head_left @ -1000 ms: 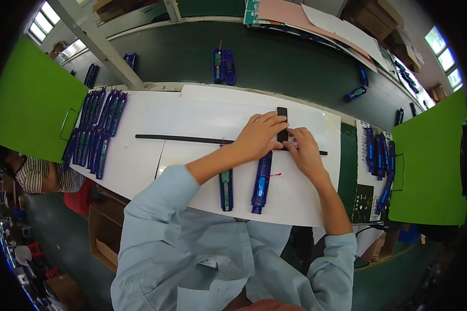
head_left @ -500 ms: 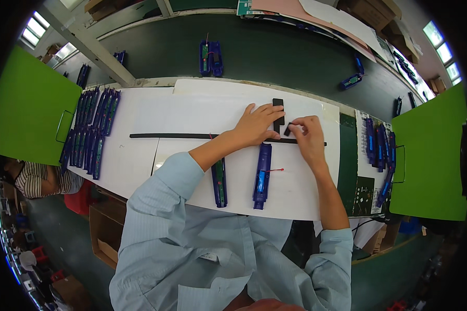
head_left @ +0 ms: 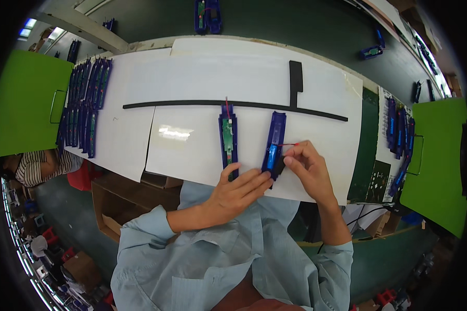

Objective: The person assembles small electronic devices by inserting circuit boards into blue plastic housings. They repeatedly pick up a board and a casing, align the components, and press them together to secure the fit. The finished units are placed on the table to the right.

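Between the thumb and fingers of my right hand point(head_left: 311, 168) is a small black foam piece point(head_left: 279, 166), held against the lower right side of a long blue plastic casing point(head_left: 277, 127). Inside that casing lies a bright blue battery point(head_left: 272, 154), and its red wire sticks out to the right. My left hand point(head_left: 236, 194) is open, its stretched fingers reaching the casing's lower end. Its thumb and index finger lie over the near end of a second blue casing point(head_left: 222, 137), which holds a green circuit board point(head_left: 228, 132) and partly disappears under them.
A long black foam strip point(head_left: 192, 103) lies across the white board point(head_left: 124, 140), with a wider black foam block point(head_left: 296, 78) standing off it. Rows of filled blue casings point(head_left: 83, 103) lie left; several more point(head_left: 394, 127) lie right. Green panels point(head_left: 28, 103) flank the table. Someone in stripes sits at left.
Both hands have left the foam block and come nearer to me, over the casings. The small foam piece has travelled with my right hand to the battery casing. My view has shifted.
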Demonstrator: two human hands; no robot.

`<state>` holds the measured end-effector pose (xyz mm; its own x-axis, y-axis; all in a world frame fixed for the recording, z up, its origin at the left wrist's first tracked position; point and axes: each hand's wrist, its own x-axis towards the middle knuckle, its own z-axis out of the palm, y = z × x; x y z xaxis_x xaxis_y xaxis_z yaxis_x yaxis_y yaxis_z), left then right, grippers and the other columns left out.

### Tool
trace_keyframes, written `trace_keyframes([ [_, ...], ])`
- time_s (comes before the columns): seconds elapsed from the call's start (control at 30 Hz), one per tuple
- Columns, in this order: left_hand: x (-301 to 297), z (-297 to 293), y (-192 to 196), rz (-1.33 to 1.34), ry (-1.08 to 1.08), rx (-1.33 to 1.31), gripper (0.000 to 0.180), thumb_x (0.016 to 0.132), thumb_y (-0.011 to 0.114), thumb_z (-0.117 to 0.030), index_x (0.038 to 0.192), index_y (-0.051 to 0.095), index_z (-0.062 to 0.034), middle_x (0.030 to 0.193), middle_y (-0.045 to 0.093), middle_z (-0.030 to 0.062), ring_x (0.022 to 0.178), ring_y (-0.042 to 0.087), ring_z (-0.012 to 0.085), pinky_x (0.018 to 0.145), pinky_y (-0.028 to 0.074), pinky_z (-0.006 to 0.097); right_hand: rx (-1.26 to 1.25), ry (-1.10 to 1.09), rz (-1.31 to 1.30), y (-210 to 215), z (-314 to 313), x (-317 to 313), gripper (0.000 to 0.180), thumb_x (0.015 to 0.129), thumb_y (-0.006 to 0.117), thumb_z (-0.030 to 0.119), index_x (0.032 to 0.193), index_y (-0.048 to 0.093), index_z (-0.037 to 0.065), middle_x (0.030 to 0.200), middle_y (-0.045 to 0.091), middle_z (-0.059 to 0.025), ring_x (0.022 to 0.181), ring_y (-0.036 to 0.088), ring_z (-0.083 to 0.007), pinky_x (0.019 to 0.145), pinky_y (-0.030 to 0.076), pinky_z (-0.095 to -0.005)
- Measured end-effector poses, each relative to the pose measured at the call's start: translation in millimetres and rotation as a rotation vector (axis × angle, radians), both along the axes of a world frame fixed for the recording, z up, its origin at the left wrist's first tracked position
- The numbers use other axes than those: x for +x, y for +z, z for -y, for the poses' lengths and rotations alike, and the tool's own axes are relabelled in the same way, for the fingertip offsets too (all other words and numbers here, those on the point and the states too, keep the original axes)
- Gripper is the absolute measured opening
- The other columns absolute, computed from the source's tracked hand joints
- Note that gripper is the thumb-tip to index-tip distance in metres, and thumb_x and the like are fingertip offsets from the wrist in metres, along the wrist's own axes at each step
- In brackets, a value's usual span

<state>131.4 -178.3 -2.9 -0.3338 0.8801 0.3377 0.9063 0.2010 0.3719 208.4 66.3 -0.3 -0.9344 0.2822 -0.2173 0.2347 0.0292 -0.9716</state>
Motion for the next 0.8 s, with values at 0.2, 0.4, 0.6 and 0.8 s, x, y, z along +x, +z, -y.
trace_keyframes([
  [0.2,1,-2,-3,-0.013,0.010,-0.056,0.044,0.088,0.075,-0.011,0.132,0.074,-0.0127,0.134,0.071,-0.0004,0.132,0.062,0.0163,0.122,0.024,0.049,0.043,0.024,0.037,0,1,-16,0.011,0.100,0.076,0.010,0.108,0.073,0.004,0.108,0.061,-0.0041,0.097,0.061,-0.0130,0.091,0.049,-0.0282],
  [0.4,2,-4,-4,-0.011,0.014,-0.048,0.043,0.089,0.074,-0.012,0.131,0.075,-0.0129,0.133,0.072,-0.0005,0.133,0.062,0.0161,0.122,0.024,0.050,0.087,0.054,0.038,-1,2,-16,0.010,0.101,0.075,0.009,0.108,0.072,0.002,0.108,0.060,-0.0034,0.096,0.059,-0.0119,0.089,0.049,-0.0272],
  [0.6,-2,-4,-1,-0.010,-0.004,-0.044,0.031,0.094,0.070,-0.013,0.124,0.077,-0.0113,0.128,0.073,0.0004,0.134,0.061,0.0166,0.122,0.025,0.053,0.147,0.047,0.038,1,7,-19,0.009,0.100,0.076,0.008,0.107,0.073,0.003,0.105,0.060,-0.0020,0.092,0.057,-0.0108,0.085,0.048,-0.0264],
  [0.8,-1,-4,-1,0.026,-0.006,-0.067,0.043,0.089,0.074,-0.011,0.131,0.075,-0.0128,0.132,0.072,-0.0008,0.132,0.062,0.0168,0.120,0.023,0.051,0.243,0.007,0.008,-2,13,-20,0.009,0.098,0.078,0.006,0.105,0.073,0.003,0.099,0.060,-0.0013,0.085,0.058,-0.0106,0.078,0.049,-0.0261],
])
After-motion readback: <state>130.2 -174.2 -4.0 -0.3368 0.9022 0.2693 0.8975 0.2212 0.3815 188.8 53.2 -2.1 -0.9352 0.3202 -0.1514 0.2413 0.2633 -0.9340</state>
